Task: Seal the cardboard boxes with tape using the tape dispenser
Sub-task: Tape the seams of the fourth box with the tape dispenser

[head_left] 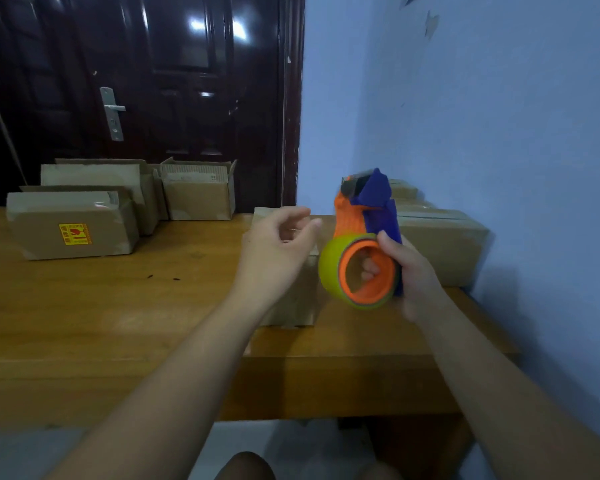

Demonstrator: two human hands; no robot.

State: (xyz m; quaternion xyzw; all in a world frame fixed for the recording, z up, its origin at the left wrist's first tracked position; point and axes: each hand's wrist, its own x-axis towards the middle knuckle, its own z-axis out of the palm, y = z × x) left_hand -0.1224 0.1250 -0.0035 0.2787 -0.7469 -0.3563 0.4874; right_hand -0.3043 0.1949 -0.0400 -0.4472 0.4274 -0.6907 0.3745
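My right hand [407, 268] grips an orange and blue tape dispenser [366, 216] with a yellowish tape roll [331, 268], held up above the wooden table [101, 313]. Fingers show through the roll's orange core. My left hand [279, 244] hovers just left of the dispenser, fingers loosely curled, holding nothing. Below both hands sits a small cardboard box [298, 299], mostly hidden by my left wrist. A taped box with a yellow label [71, 225] lies at the left.
Two more boxes [198, 194] stand at the back left, one with open flaps. Taped boxes [444, 244] are stacked at the right against the blue wall. A dark door [136, 81] is behind the table.
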